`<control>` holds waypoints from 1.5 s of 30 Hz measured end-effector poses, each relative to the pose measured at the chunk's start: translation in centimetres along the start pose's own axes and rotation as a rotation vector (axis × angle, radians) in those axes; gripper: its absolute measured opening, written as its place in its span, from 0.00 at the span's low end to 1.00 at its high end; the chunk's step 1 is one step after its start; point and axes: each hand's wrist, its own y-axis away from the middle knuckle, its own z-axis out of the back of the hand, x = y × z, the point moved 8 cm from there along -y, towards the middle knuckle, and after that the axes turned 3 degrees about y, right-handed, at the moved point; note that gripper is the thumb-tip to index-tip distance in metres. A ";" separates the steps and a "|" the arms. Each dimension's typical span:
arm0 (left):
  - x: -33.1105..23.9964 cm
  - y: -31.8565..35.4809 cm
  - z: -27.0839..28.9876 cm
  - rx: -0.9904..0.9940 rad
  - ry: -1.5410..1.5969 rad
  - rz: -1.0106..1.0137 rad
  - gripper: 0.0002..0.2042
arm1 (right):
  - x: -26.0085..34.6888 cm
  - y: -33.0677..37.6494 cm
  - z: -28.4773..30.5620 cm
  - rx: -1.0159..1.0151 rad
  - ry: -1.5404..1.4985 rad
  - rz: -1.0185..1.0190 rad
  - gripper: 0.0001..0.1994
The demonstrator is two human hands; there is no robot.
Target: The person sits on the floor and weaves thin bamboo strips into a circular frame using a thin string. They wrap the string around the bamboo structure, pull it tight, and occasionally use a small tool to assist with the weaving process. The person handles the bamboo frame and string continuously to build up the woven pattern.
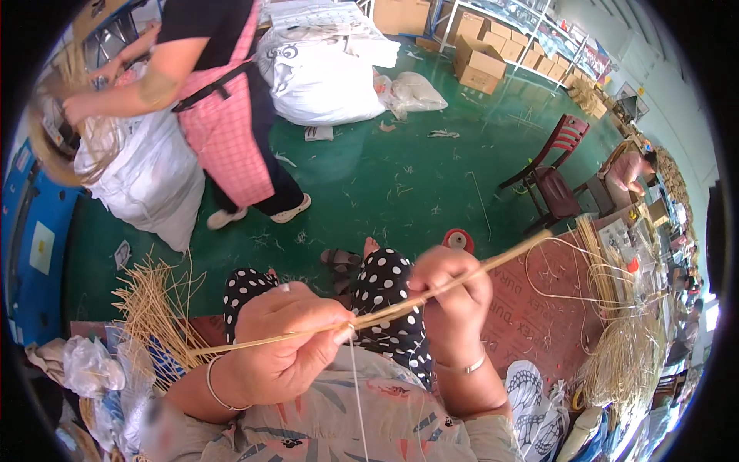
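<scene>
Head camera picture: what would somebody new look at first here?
First, the two hands in the middle: the left hand and right hand pinch a long yellow straw bundle held slantwise, with a thin white thread hanging below it. Next, a person in a pink checked apron stands top left on the green floor beside big white sacks.
</scene>
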 end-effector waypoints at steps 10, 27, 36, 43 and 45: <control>-1.0 -1.6 -1.2 0.000 -0.102 -0.094 0.12 | 2.2 4.3 -7.8 0.342 -0.667 -0.462 0.24; -4.9 -0.7 -0.8 -0.073 -0.172 -0.167 0.12 | 6.9 3.7 -6.8 0.268 0.721 0.502 0.12; 1.0 -0.4 -2.3 -0.131 -0.352 -0.095 0.11 | 1.8 1.9 -4.5 0.026 0.628 0.372 0.12; 0.0 -0.7 -0.6 -0.122 -0.301 -0.085 0.10 | 5.1 2.3 -8.0 0.418 0.362 0.245 0.07; -1.5 -0.7 -0.3 -0.104 -0.270 -0.099 0.11 | 5.2 3.1 -9.0 0.551 -0.109 0.015 0.07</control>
